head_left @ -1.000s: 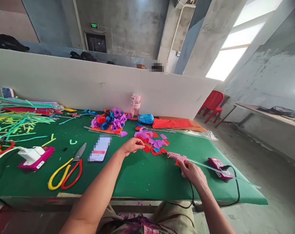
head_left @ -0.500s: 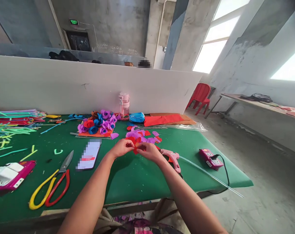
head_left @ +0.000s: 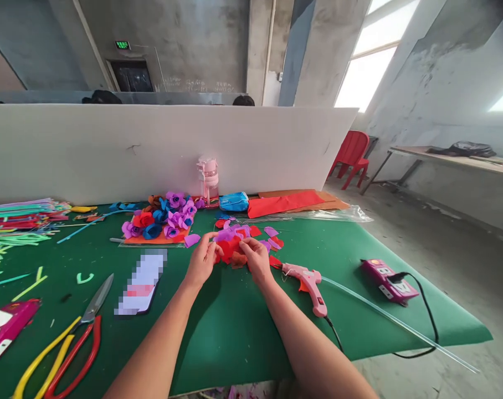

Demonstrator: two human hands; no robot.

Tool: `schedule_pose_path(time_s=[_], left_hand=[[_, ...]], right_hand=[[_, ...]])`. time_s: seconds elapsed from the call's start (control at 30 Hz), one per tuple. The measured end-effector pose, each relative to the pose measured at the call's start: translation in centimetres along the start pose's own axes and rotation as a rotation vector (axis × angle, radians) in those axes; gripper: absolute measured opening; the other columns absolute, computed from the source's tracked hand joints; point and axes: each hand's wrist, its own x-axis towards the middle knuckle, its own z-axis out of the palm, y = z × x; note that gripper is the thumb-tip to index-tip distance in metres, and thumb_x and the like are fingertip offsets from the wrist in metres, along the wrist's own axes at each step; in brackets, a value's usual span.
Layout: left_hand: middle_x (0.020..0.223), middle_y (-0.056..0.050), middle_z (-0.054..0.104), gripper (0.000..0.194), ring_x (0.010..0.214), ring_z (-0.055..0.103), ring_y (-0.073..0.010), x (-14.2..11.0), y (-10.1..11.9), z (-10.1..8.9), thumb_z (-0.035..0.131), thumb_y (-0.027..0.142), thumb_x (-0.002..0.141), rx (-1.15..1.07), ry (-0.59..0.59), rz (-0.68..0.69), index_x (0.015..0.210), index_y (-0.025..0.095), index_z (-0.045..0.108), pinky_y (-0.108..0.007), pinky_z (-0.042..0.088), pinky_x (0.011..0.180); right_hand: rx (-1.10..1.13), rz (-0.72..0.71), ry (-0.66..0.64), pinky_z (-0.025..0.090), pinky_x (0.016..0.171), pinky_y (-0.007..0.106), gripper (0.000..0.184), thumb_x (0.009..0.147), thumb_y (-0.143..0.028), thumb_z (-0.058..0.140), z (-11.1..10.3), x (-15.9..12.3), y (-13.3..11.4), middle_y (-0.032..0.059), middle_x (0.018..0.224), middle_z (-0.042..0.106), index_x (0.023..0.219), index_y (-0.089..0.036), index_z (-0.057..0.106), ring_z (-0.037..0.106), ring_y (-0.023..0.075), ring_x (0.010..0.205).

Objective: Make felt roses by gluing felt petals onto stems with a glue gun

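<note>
Over the green table (head_left: 218,343), my left hand (head_left: 202,259) pinches the left side of a red paper petal (head_left: 229,249). Thumb and fingers of my right hand (head_left: 256,256) are closed on the same red paper at its right side. A brown paper petal (head_left: 238,260) shows just below it, between the hands. Behind them lie loose purple petals (head_left: 240,231) and more red ones. To the right of my right hand a pink glue gun (head_left: 307,281) rests on its side, with a long clear glue stick (head_left: 371,305) running out of its back.
Finished paper flowers (head_left: 168,213) are piled at back left. Scissors (head_left: 89,316) and a phone (head_left: 141,282) lie on the left, near coloured stems (head_left: 22,221). A pink bottle (head_left: 209,180) stands against the white partition (head_left: 160,149). A power strip (head_left: 388,281) with a black cord sits right.
My hands have moved apart slightly, and more of the red paper shows between them. The view has shifted, so the table's things appear lower and wider apart.
</note>
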Motion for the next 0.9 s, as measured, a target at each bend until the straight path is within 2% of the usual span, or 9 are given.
schedule_pose_path(time_s=[0.13,0.27,0.33,0.43,0.53,0.6,0.73,0.9], left_hand=[[0.067,0.002,0.059,0.02,0.052,0.053,-0.01,-0.5,0.6,1.6,0.039,0.04,0.087,-0.128,0.031,0.005,0.093,0.021,0.042,-0.022,0.044,0.055],[0.071,-0.001,0.063,0.021,0.065,0.059,-0.0133,-0.9,0.9,2.5,0.054,0.039,0.08,-0.103,0.044,0.009,0.076,0.019,0.054,-0.024,0.046,0.064],[0.071,-0.001,0.065,0.02,0.063,0.058,-0.0131,-0.9,0.7,2.7,0.06,0.038,0.075,-0.057,0.078,0.013,0.072,0.018,0.062,-0.024,0.044,0.062],[0.071,-0.001,0.067,0.018,0.06,0.055,-0.0124,-0.7,0.3,3.0,0.065,0.036,0.071,-0.039,0.133,-0.006,0.07,0.018,0.069,-0.024,0.042,0.06],[0.075,-0.002,0.07,0.018,0.067,0.059,-0.0144,-0.6,-0.1,3.1,0.068,0.036,0.069,-0.125,0.153,-0.035,0.073,0.019,0.072,-0.024,0.044,0.064],[0.073,-0.002,0.07,0.02,0.063,0.058,-0.0136,-0.6,-0.3,3.3,0.069,0.037,0.068,-0.19,0.141,-0.078,0.076,0.018,0.073,-0.023,0.043,0.059],[0.057,0.001,0.061,0.025,0.044,0.042,-0.0076,-0.8,-0.2,3.7,0.07,0.039,0.067,-0.264,0.087,-0.162,0.079,0.017,0.071,-0.021,0.031,0.042],[0.055,0.002,0.057,0.025,0.043,0.041,-0.0063,-0.8,-0.2,3.8,0.071,0.039,0.067,-0.336,0.075,-0.173,0.071,0.015,0.065,-0.019,0.031,0.042]], right_hand=[[0.078,-0.013,0.063,0.039,0.057,0.023,0.019,0.065,-0.036,0.059,-0.9,0.2,-0.5,-0.0019,0.059,0.055,0.064,-0.017,0.056,0.048,0.0107,0.055],[0.083,-0.029,0.089,0.035,0.054,0.022,0.018,0.064,-0.034,0.059,-1.1,0.4,-1.1,-0.0029,0.056,0.053,0.06,-0.017,0.054,0.044,0.0097,0.053],[0.065,-0.036,0.096,0.033,0.053,0.022,0.018,0.064,-0.033,0.058,-1.1,0.4,-1.1,-0.0034,0.054,0.051,0.059,-0.017,0.054,0.042,0.0092,0.052],[0.036,-0.031,0.079,0.032,0.053,0.022,0.018,0.065,-0.033,0.059,-1.0,0.2,-0.8,-0.0031,0.056,0.052,0.061,-0.016,0.055,0.042,0.0093,0.053],[0.021,-0.031,0.077,0.031,0.052,0.022,0.018,0.068,-0.033,0.058,-1.1,0.2,-0.5,-0.0035,0.056,0.051,0.062,-0.017,0.055,0.04,0.0089,0.053],[0.021,-0.04,0.075,0.03,0.051,0.022,0.018,0.069,-0.033,0.058,-1.1,0.2,-0.3,-0.0038,0.055,0.05,0.062,-0.017,0.054,0.039,0.0086,0.052],[0.021,-0.06,0.056,0.03,0.051,0.022,0.019,0.069,-0.035,0.059,-1.1,0.1,-0.4,-0.0035,0.057,0.051,0.064,-0.017,0.054,0.04,0.0091,0.053],[0.034,-0.044,0.047,0.031,0.051,0.021,0.019,0.069,-0.034,0.059,-0.8,-0.2,-0.9,-0.0039,0.056,0.052,0.063,-0.018,0.053,0.041,0.0089,0.052]])
